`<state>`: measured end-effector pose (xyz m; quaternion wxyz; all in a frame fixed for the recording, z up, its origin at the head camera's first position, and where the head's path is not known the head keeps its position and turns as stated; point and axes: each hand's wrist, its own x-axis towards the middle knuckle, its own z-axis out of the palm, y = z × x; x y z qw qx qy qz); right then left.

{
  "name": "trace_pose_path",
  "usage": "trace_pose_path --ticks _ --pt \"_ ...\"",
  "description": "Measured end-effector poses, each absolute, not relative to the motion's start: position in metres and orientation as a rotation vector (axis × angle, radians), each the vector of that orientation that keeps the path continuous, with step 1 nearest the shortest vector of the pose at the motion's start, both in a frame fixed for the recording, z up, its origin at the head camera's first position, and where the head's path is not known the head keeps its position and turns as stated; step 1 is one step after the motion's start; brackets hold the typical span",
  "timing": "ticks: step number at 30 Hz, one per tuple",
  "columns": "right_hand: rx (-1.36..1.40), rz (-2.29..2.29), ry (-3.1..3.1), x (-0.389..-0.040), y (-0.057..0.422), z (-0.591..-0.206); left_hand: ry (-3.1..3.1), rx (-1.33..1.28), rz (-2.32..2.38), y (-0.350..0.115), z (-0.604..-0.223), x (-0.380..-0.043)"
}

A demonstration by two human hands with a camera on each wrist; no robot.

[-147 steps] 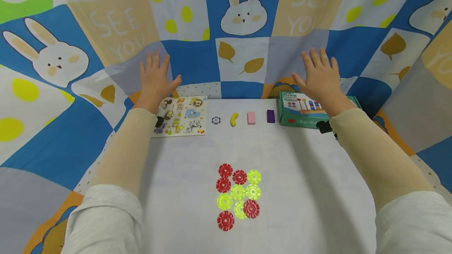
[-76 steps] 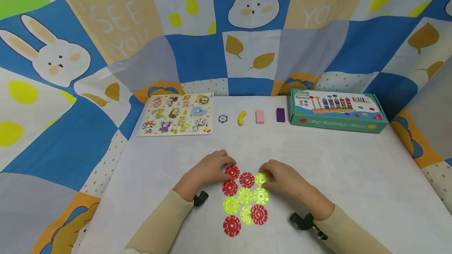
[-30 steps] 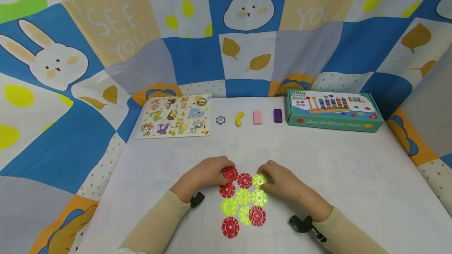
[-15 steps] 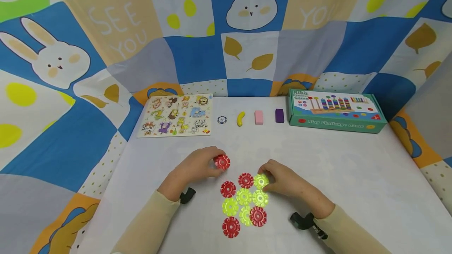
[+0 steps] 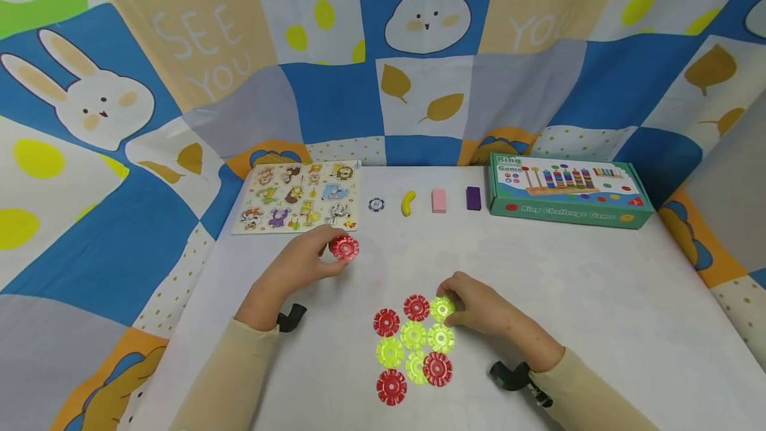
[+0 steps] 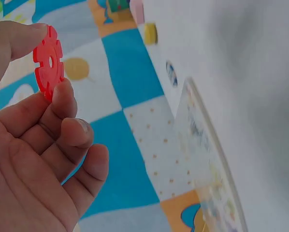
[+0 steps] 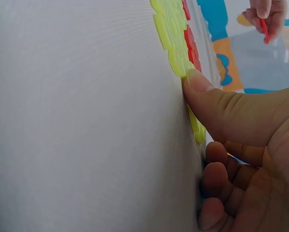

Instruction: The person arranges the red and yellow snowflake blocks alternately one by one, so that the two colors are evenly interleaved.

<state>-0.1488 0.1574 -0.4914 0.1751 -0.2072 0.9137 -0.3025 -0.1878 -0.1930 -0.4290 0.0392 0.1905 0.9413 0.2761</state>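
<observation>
Lifted out of the cluster within the last 1 s, 1 red disc [image 5: 350,249] had moved up and left with the left hand [image 5: 299,259], while the right hand [image 5: 485,308] had stayed put. 9 other discs [image 5: 413,343], 4 red and 5 yellow, lay below and right of the left grip. Thumb and finger of the right hand pinched 1 of these, a yellow disc [image 5: 439,304], its fingertips low at the table [image 5: 586,298]; a gentle touch there seemed wise, so that neighbours were not shoved. The left hand pinched its red disc by the rim between thumb and fingertips, raised above the table, remaining fingers bent and free. Light pressure and a steady wrist looked best, with height enough to clear the animal board [image 5: 314,193] just beyond the grip. Farther right lay a chip [image 5: 376,199], a banana [image 5: 408,203], 2 blocks [image 5: 439,201] and a green box [image 5: 571,213].
</observation>
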Motion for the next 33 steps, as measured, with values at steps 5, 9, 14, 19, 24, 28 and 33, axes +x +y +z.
trace_pose_path --ticks 5,9,14,19,24,28,33 --pt "-0.571 -0.845 2.599 -0.149 0.156 -0.493 2.918 0.525 0.85 -0.208 -0.424 -0.192" --pt "-0.57 -0.832 2.606 -0.149 0.155 -0.492 2.944 0.481 0.824 -0.221 -0.426 -0.198" --pt "-0.565 -0.823 2.605 -0.148 0.154 -0.49 2.952 0.377 0.782 -0.238 -0.433 -0.207" --pt "-0.551 -0.811 2.612 -0.147 0.154 -0.489 2.917 0.242 0.809 -0.253 -0.445 -0.213" --pt "-0.56 -0.779 2.623 -0.148 0.153 -0.489 2.917 0.17 0.799 -0.265 -0.462 -0.219" --pt "-0.597 -0.733 2.637 -0.148 0.152 -0.49 2.87 0.084 0.798 -0.273 -0.474 -0.221" --pt "-0.618 -0.717 2.65 -0.147 0.151 -0.491 2.834 0.05 0.747 -0.278 -0.484 -0.223"
